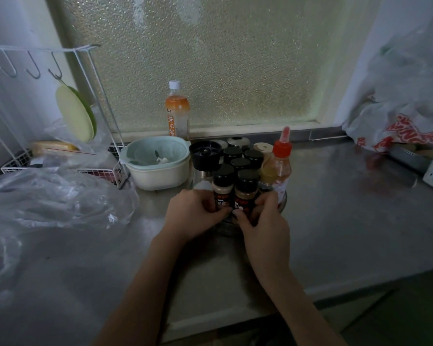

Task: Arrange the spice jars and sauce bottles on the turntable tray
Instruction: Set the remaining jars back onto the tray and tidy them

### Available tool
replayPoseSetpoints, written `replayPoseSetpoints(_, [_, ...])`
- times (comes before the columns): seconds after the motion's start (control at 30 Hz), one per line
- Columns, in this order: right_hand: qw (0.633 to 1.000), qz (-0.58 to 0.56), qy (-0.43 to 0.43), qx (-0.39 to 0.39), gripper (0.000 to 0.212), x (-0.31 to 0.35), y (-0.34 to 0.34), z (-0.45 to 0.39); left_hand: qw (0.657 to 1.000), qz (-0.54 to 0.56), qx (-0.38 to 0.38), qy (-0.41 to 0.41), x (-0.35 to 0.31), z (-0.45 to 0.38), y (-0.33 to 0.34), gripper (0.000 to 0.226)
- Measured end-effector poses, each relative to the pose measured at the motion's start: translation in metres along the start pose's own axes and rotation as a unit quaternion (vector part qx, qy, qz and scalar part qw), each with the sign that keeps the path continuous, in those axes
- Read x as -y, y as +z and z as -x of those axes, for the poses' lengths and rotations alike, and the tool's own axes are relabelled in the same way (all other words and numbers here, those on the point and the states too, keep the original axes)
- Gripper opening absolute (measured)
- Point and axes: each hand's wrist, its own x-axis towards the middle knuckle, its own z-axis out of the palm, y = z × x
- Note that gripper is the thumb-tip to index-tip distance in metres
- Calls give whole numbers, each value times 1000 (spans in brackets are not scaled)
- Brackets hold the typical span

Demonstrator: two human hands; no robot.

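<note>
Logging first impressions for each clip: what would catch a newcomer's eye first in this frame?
The eye lands on the two hands at centre, the left hand and right hand, each closed around a black-capped spice jar at the near edge of a crowded turntable tray. On the tray's right side stands a sauce bottle with a red nozzle. Behind, an orange-labelled drink bottle stands against the frosted window.

We are seeing six black-lidded spice jars (240, 163) crowding by one red-capped sauce bottle (278, 166), one black grinder (205, 154) left of it, one tall bottle (176, 111) behind, and two hands (194, 211).
</note>
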Motion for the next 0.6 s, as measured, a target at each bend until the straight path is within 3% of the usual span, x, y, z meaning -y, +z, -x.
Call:
replayPoseSetpoints(0.3, [998, 34, 33, 52, 52, -5, -14, -24, 998, 49, 28, -17, -1, -1, -1, 45])
replayPoseSetpoints(0.43, [997, 66, 26, 41, 29, -10, -13, -28, 999, 19, 24, -11, -7, 0, -3, 41])
replayPoseSetpoints(0.6, [1000, 12, 19, 19, 27, -13, -12, -18, 1000, -3, 18, -8, -10, 2, -6, 43])
